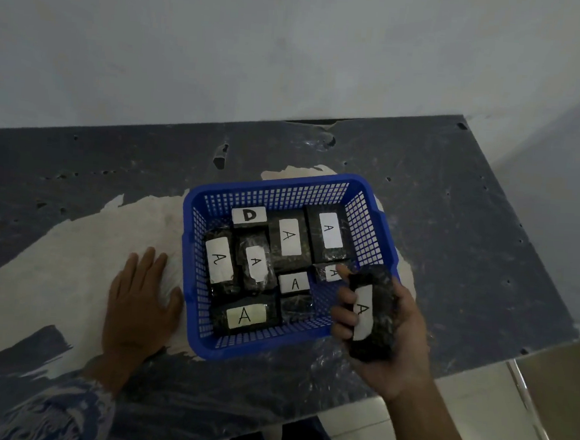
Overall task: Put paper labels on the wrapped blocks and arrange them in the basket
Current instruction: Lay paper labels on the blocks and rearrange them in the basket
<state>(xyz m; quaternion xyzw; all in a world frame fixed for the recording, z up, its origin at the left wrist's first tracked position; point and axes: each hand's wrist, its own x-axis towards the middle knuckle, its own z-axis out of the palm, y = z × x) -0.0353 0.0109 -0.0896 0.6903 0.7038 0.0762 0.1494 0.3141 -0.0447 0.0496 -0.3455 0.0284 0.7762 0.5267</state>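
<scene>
Left hand [140,298] flat on the counter [452,231], fingers straight, holding nothing, just beside the left wall of the basket [363,187]. Between the hands, basket holds labelled blocks [289,238], mostly "A", one "D" at the far left corner. Right hand [382,332] grips one more wrapped block [375,323], label "A" [363,311] facing up, over the basket's near right corner. Step looks like placing, labelling done on this one. Next move likely: lower it into the dark gap near the front right, label up.
</scene>
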